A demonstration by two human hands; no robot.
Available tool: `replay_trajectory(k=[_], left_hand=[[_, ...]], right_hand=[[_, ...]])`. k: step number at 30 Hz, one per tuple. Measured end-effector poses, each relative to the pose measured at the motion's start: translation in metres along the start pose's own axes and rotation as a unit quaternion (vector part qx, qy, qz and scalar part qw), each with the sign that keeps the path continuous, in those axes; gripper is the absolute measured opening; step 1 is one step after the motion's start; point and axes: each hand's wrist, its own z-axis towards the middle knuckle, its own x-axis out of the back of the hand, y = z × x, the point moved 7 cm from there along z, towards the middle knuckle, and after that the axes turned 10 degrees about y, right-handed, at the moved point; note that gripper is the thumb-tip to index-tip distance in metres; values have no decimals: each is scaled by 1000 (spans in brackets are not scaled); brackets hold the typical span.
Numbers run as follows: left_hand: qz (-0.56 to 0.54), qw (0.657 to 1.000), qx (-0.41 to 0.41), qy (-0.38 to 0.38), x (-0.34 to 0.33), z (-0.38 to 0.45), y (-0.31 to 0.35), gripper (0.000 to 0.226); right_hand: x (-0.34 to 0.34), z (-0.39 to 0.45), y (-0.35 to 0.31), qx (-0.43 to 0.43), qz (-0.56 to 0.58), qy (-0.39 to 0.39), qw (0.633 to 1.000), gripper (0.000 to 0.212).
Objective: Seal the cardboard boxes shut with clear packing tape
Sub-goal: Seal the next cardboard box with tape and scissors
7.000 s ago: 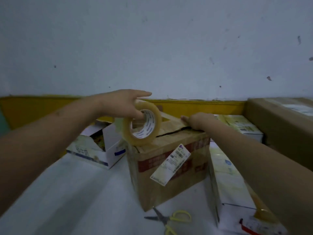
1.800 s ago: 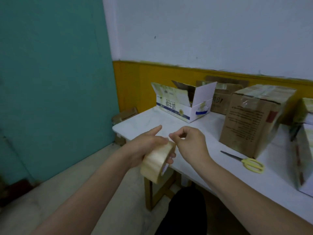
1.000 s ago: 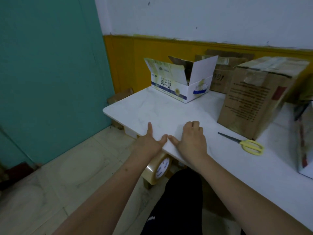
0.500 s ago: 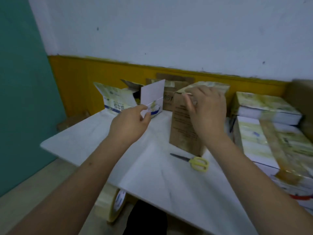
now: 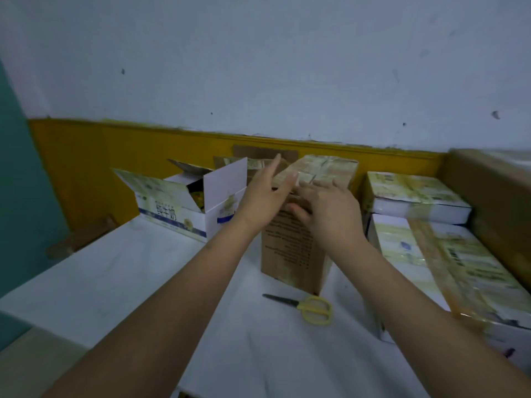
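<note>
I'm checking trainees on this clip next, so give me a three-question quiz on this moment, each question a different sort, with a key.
1. True or false: the left hand holds a tape roll.
2. Which box has its flaps standing open? A) the tall brown box B) the white milk carton box C) the stacked white boxes
3. Fill in: the yellow-handled ______ lie on the white table in front of the tall brown box.

Key: 1 false: both it and the right hand lie with straight fingers on the brown box's upper edge, and no roll is in view. 2 B. 3 scissors.
</note>
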Motion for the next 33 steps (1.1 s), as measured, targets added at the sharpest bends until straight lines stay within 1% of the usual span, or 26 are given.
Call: replay_trajectory(k=[1, 2, 3, 4, 5, 6, 7, 8, 9, 10, 11, 12, 15, 16, 18, 20, 23, 25, 26, 27, 29, 30, 31, 32, 33], left_hand=[[-62, 995, 78, -1, -3, 2, -8, 70], [-122, 982, 145, -3, -4, 1, -15, 68], [-167, 968, 184, -14, -6, 1, -22, 58], [-192, 960, 200, -26, -5, -1, -27, 44], [-207, 956, 206, -34, -4, -5, -31, 34], [-221, 952, 210, -30, -2, -11, -34, 30], [-237, 947, 214, -22, 1, -16, -37, 31], [-254, 943, 214, -14, 3, -21, -37, 31], [-266, 941, 209, -6, 5, -26, -36, 30], [-275, 941, 198, -2, 7, -32, -31, 29], [-273, 945, 182, -1, 8, -38, -25, 28], [-267, 950, 161, -1, 9, -46, -17, 28], [-242, 966, 87, 6, 17, -68, 4, 29], [-232, 970, 73, 12, 21, -74, 7, 29], [-230, 971, 65, 9, 23, -83, 7, 36], [-236, 970, 62, 6, 23, -90, 6, 41], [-242, 968, 67, 7, 21, -93, 4, 46], [-218, 974, 67, 13, 20, -94, 1, 51], [-207, 976, 71, 16, 21, -93, 0, 55], [-187, 979, 80, 16, 24, -92, -1, 59], [-126, 987, 104, 0, 35, -84, -5, 64], [-105, 987, 121, -12, 40, -77, -8, 69], [-91, 986, 135, -26, 47, -71, -9, 75], [-97, 985, 141, -34, 52, -67, -10, 76], [-108, 982, 154, -27, 57, -64, -8, 73]], right_hand=[[1, -3, -3, 4, 0, 9, 1000, 42], [3, -8, -6, 7, 2, 18, 1000, 45], [7, -12, -8, 7, 15, 21, 1000, 47], [12, -16, -9, 4, 51, 20, 998, 50], [19, -18, -8, -13, 110, 23, 994, 52], [22, -19, 0, -53, 177, 22, 983, 54], [28, -20, 11, -115, 220, 33, 968, 57], [29, -22, 28, -205, 258, 30, 943, 66], [20, -28, 43, -314, 324, 1, 892, 79], [9, -36, 47, -407, 422, -37, 809, 91], [-1, -43, 41, -462, 502, -69, 728, 97], [-6, -46, 36, -474, 544, -68, 689, 98], [-10, -51, 28, -453, 550, -1, 702, 88], [-8, -53, 24, -443, 551, 11, 707, 84], [0, -57, 19, -425, 542, 32, 724, 80], [5, -62, 15, -407, 545, 31, 732, 83], [11, -66, 19, -394, 537, 22, 745, 77], [14, -67, 23, -395, 503, 23, 768, 70], [14, -67, 22, -394, 484, 24, 781, 72], [15, -68, 19, -389, 468, 27, 793, 77], [16, -71, 2, -361, 431, 40, 826, 93], [17, -72, -11, -339, 419, 46, 841, 95], [18, -74, -27, -310, 416, 53, 853, 90], [20, -76, -42, -280, 421, 55, 861, 81], [22, -77, -53, -255, 434, 51, 863, 73]])
